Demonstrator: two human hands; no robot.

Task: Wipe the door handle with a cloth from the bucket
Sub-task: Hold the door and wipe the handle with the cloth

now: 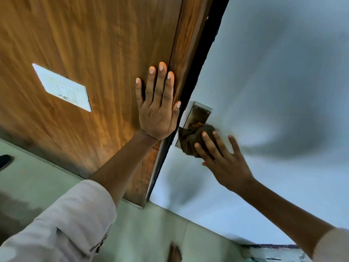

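A metal door handle plate (199, 115) is fixed to the pale blue-grey door (273, 82), close to its edge. A dark brown cloth (190, 138) is bunched over the lower part of the plate and hides the lever. My right hand (221, 157) presses the cloth against the handle, fingers spread over it. My left hand (159, 104) lies flat, fingers apart, on the wooden panel (85, 53) beside the door edge. The bucket is out of view.
A white switch plate (63, 87) sits on the wooden panel to the left. A dark gap (200, 69) runs between the wooden frame and the door. Pale green floor tiles (160, 229) lie below, with a bare foot (174, 253) near the bottom edge.
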